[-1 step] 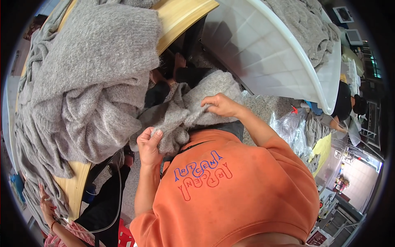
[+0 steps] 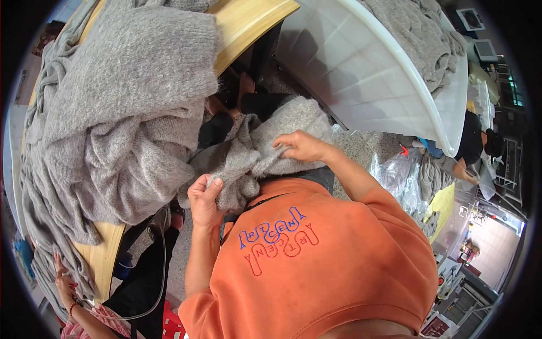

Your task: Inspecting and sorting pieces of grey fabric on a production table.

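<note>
A grey fuzzy knit piece [image 2: 293, 121] lies bunched across my lap. My left hand [image 2: 205, 195] is closed on its left edge, thumb pressed on top of the fabric. Further right and a little farther away, my right hand [image 2: 302, 147] pinches a fold of the same knit between thumb and fingers. Between the two hands the cloth is gathered and creased. Its underside and the fingertips behind the folds are hidden.
Grey knits [image 2: 135, 73] are heaped on a wooden table [image 2: 254, 22] at left. A white bin [image 2: 361, 62] holding grey knit stands at far right. Plastic bags [image 2: 398, 175] lie on the floor. A co-worker's hand [image 2: 65, 282] touches cloth lower left; another person [image 2: 471, 144] is at right.
My right hand has shifted very slightly to the left, still pinching the knit. My left hand and the heap on the table look the same.
</note>
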